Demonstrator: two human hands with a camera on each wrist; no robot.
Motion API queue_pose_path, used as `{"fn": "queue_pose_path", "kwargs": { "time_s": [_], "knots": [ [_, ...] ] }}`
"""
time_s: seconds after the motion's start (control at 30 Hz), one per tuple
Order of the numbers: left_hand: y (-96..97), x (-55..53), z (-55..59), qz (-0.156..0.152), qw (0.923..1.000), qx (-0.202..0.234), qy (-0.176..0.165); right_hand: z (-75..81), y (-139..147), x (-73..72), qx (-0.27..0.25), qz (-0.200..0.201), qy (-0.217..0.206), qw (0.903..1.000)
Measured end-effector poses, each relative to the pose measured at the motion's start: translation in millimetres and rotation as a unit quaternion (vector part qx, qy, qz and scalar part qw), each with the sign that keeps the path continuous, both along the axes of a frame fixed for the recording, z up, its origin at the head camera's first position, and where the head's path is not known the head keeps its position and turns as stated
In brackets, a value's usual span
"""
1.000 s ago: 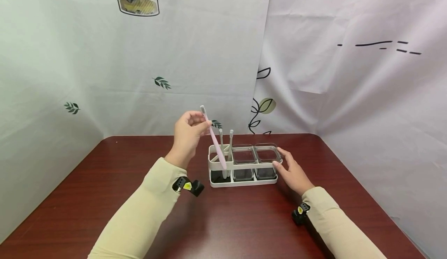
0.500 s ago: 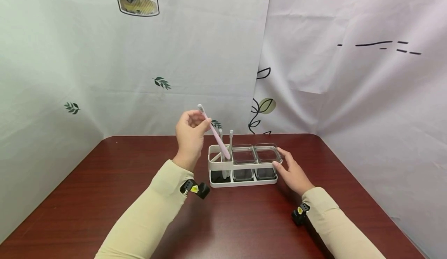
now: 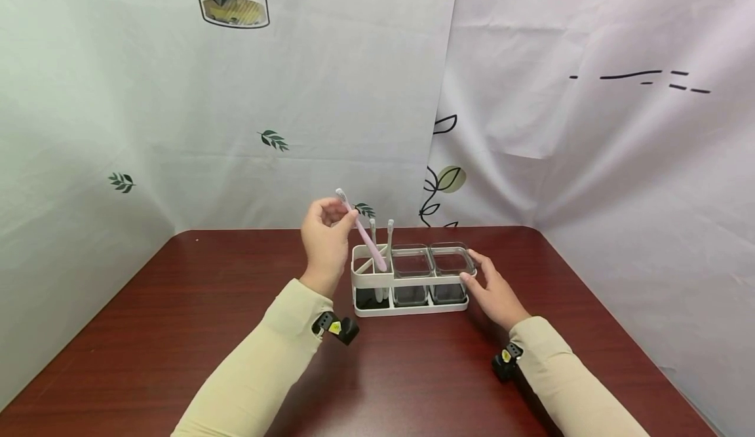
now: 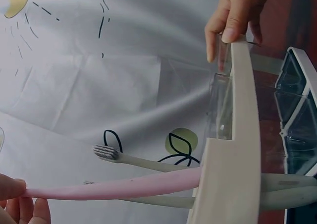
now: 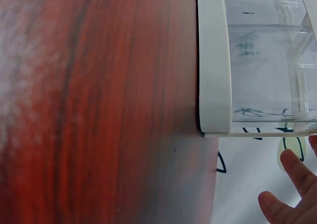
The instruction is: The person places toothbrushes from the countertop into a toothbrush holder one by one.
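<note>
My left hand [image 3: 326, 240] pinches a pink toothbrush [image 3: 367, 240] near its bristle end. The brush slants down to the right, its thick handle end right at the top opening of the white toothbrush holder [image 3: 371, 280]. Two pale grey-green toothbrushes [image 3: 390, 232] stand bristles up in that left section; in the left wrist view the pink toothbrush [image 4: 124, 187] overlaps one of them. Two clear cups [image 3: 413, 261] fill the middle and right sections. At the holder's right end, my right hand [image 3: 497, 296] grips the upper rim, thumb in front and fingers behind.
The holder stands on a dark red wooden table [image 3: 236, 345], toward its far edge. A white curtain [image 3: 354, 96] with printed plants hangs behind and at both sides. Each wrist carries a small black camera [image 3: 336, 327].
My left hand has moved slightly right, then down. The pink toothbrush's handle end has gone from in front of the holder to its top opening. The right hand stays put.
</note>
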State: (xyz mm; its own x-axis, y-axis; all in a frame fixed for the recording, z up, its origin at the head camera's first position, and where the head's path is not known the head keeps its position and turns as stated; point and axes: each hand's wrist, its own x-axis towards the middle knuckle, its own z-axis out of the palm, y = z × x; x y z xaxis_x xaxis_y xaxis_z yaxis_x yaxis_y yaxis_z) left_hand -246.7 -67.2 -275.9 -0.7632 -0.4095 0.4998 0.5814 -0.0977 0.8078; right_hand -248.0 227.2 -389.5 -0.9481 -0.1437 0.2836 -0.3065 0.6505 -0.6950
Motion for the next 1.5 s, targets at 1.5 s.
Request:
{"fn": "queue_pose_path", "kwargs": {
  "time_s": [1.5],
  "knots": [
    [20.0, 5.2, -50.0, 0.017, 0.9835, -0.161, -0.081, -0.2, 1, 0.1, -0.002, 0.001, 0.006, 1.0]
  ]
}}
